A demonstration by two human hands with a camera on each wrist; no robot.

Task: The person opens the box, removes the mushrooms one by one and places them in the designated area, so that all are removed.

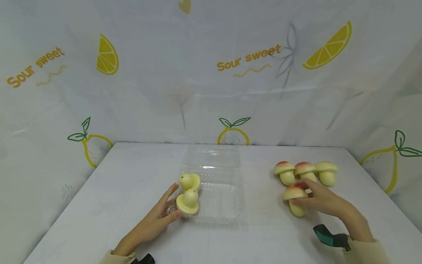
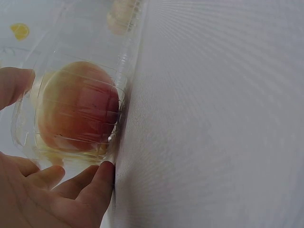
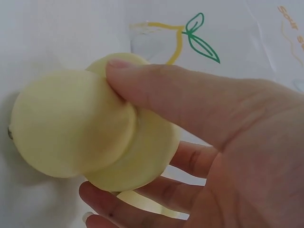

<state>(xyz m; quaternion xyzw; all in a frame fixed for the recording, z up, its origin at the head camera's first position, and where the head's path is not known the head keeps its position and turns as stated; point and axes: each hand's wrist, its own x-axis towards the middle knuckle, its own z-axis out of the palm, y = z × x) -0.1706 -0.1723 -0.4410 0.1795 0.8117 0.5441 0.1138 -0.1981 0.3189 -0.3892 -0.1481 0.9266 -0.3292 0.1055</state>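
A clear plastic clamshell box (image 1: 221, 201) lies with its lid (image 1: 212, 156) folded back. Two pale yellow toy mushrooms, a rear one (image 1: 195, 182) and a front one (image 1: 188, 205), sit caps down along its left side. My left hand (image 1: 155, 218) touches the box's left wall with spread fingers; through the plastic, the left wrist view shows a reddish cap (image 2: 78, 107). On the right, my right hand (image 1: 324, 198) grips another toy mushroom (image 1: 293, 193) between thumb and fingers. Its stem (image 3: 71, 123) and cap (image 3: 152, 154) show in the right wrist view.
Behind my right hand stand three more toy mushrooms in a row: left (image 1: 286, 172), middle (image 1: 304, 168) and right (image 1: 327, 172). All are on a white table (image 1: 132, 176). A lemon-printed cloth (image 1: 148, 91) hangs behind and at the sides.
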